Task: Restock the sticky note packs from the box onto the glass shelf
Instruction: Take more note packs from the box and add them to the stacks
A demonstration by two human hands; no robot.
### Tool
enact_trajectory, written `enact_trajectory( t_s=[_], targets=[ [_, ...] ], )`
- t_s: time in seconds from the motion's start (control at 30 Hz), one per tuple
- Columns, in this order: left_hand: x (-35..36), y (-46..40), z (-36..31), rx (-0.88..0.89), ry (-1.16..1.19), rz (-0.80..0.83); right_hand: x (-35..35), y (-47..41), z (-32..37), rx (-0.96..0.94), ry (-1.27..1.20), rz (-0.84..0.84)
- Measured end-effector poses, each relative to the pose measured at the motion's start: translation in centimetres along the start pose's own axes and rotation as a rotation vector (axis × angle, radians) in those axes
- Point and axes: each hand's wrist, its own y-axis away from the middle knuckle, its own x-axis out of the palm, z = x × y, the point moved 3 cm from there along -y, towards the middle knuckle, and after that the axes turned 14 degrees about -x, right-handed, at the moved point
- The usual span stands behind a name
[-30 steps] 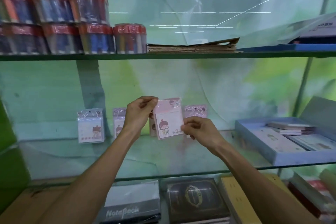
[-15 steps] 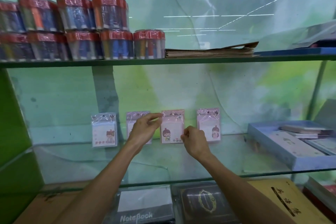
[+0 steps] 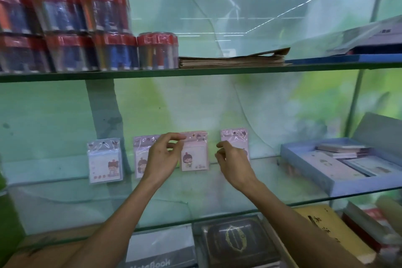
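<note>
Sticky note packs [image 3: 195,150], four upright on the glass shelf [image 3: 65,202] (both hands [image 3: 233,162] loose, fingers apart, empty).

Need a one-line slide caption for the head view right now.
Both hands, left and right, open beside the third sticky note pack standing upright on the glass shelf.

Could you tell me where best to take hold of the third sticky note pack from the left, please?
Probably pinch the pack's top header strip from the front and above: it stands upright against the back wall, so its back is blocked, and the left hand crowds its left edge.
</note>
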Motion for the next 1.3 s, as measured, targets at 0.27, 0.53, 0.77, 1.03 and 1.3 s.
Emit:
enact_trajectory(
  t_s=[0.27, 0.53, 0.77, 1.03, 1.3],
  targets=[
    [9.0, 1.8, -1.8, -0.018, 0.120, 0.188, -10.5, 2.1, -7.6, -0.009, 0.143, -0.155],
    [21.4, 4.0, -5.3, -0.103, 0.256, 0.370, -18.5, 5.7, -16.4, 0.122, 0.272, -0.050],
    [28.7, 5.5, -7.7, -0.160, 0.291, 0.468, -23.0, 6.7, -22.4, 0.247, 0.457, 0.195],
    [31.5, 5.2, -8.1, -0.241, 0.317, 0.474, -23.2, 7.0, -25.1, 0.238, 0.741, 0.241],
    [31.4, 3.9, -7.4, -0.540, 0.540, 0.584, -24.1, 6.3, -22.0, -0.191, 0.250, -0.300]
  ],
)
